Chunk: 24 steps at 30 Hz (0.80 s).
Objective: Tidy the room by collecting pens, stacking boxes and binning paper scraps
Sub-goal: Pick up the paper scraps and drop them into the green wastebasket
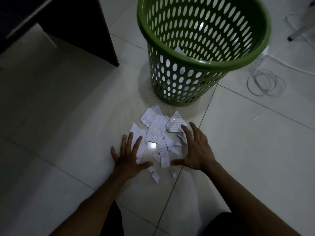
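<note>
- The paper scraps (pixel 157 132) lie in a loose heap on the floor tiles (pixel 68 116), just in front of the green bin (pixel 204 64), which stands a little beyond them.
- The left hand (pixel 129 155) lies flat at the left edge of the heap with the fingers spread wide. Its fingertips rest on one scrap and it grips nothing.
- The right hand (pixel 196 149) is at the right edge, with the fingers spread and a little bent and the thumb pointing toward the heap. It also holds nothing; whether its fingertips touch the paper cannot be told.
- The scraps are thin torn pieces of lined paper, so they should be very light, soft and easy to crease (nothing here can break). On the glossy tile they probably slide well, but a flat piece is hard to lift by its edge.
- The better hold, as a judgement, is to push the heap together from both sides and take it as one bunch between the palms. The small pieces nearest the wrists may slip out.
- A white scrap (pixel 179 49) shows inside the bin above the near rim. How much more lies below it is hidden by the wall.
- A small shiny thing (pixel 171 121) at the far side of the heap is too unclear to name.
- The room is dim, and the dark furniture (pixel 76 23) at upper left is cut off. The white cable (pixel 265 84) at right runs out of view. No pens or boxes are in view.
</note>
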Motion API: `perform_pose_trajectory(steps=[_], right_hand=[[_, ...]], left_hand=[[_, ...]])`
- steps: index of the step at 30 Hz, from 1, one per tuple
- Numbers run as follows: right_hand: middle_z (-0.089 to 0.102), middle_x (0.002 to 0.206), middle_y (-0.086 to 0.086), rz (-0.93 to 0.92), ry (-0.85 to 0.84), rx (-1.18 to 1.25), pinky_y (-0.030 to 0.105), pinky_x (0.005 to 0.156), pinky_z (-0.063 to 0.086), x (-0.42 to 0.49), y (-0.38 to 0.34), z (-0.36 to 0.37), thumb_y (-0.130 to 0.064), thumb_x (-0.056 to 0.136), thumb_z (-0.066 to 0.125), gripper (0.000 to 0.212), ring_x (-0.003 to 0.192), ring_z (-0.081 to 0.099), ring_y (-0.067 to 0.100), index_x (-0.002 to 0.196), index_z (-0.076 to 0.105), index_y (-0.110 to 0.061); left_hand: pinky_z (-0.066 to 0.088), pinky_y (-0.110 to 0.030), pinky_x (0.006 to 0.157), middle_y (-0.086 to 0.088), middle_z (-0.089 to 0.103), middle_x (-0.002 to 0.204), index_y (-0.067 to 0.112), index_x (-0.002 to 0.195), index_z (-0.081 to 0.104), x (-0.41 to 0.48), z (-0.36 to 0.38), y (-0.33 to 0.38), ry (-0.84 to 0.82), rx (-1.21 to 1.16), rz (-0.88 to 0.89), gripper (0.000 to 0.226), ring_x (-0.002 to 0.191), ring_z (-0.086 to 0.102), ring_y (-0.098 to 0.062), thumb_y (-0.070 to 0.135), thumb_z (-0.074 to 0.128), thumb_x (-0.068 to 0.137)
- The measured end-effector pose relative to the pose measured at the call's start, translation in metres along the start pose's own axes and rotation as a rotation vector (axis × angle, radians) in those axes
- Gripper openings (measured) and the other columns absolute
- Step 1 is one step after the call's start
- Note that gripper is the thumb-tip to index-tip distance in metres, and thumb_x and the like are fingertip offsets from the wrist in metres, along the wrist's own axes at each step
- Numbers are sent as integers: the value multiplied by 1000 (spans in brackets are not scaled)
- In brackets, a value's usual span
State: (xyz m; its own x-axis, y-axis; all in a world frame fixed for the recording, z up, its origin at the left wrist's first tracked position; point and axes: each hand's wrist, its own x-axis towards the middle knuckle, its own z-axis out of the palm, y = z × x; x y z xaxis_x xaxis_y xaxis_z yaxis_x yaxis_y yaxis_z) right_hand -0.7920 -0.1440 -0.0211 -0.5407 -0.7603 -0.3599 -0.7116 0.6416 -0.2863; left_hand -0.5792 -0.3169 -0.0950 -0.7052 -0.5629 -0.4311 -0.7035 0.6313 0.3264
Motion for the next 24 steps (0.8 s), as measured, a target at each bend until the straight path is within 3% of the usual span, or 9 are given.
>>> perform_pose_trajectory(steps=[2,4,6,9,14,17,19,21,24], right_hand=[[-33,154,1,25,-102,-32,58,113,3,9,6,-2,-96,29,53,153,145,-19,30,147,-22,-35],[-43,149,-2,35,-169,-48,63,110,-4,23,9,-4,-94,23,56,159,142,-29,30,142,-32,-37],[-44,148,0,15,-218,-66,65,108,-7,34,7,0,-91,23,61,162,140,-32,29,140,-36,-35],[-38,152,7,-56,-230,-96,64,113,-5,34,-9,17,-89,31,64,160,140,-31,30,144,-31,-28],[-35,153,-2,-150,-171,41,53,118,-3,21,-18,35,-90,41,60,148,142,-30,20,146,-27,-32],[-34,154,-5,-164,-128,86,53,118,-4,19,-8,25,-85,40,66,148,144,-26,17,147,-23,-34],[-36,153,-4,-143,-144,66,54,114,-9,20,-4,17,-82,35,70,154,142,-30,20,147,-25,-34],[-38,152,0,-153,-183,-11,58,110,-12,23,-5,14,-82,31,71,160,141,-32,24,145,-29,-32],[-38,152,7,-152,-228,-126,66,109,-9,25,-11,21,-83,33,70,161,140,-33,29,143,-34,-27]], left_hand=[[-7,-65,109,13,-23,158,51,146,-10,-3,-1,4,25,22,6,112,145,-21,-15,99,28,51],[-7,-65,109,6,-15,160,41,150,0,-2,-6,11,22,60,8,117,146,-18,-21,99,23,51],[-5,-64,111,-6,0,162,29,152,15,4,-12,19,38,98,58,120,148,-9,-29,97,25,54],[9,-65,111,-17,24,157,17,145,36,11,-18,27,65,149,250,104,146,2,-30,84,39,67],[11,-58,114,-16,40,149,13,139,48,19,-23,24,107,73,461,90,139,10,-21,68,65,69],[35,-65,102,-15,50,135,9,133,44,24,-35,23,205,81,541,108,127,28,-22,67,80,50],[28,-60,109,-12,41,141,9,139,33,32,-46,26,169,100,447,127,134,26,-23,78,75,40],[5,-56,117,-13,17,157,6,150,16,47,-56,31,40,120,343,146,148,5,-24,91,56,39],[-6,-62,113,-8,-26,157,13,151,-16,71,-59,44,-56,244,400,155,144,-26,-26,99,39,35]])
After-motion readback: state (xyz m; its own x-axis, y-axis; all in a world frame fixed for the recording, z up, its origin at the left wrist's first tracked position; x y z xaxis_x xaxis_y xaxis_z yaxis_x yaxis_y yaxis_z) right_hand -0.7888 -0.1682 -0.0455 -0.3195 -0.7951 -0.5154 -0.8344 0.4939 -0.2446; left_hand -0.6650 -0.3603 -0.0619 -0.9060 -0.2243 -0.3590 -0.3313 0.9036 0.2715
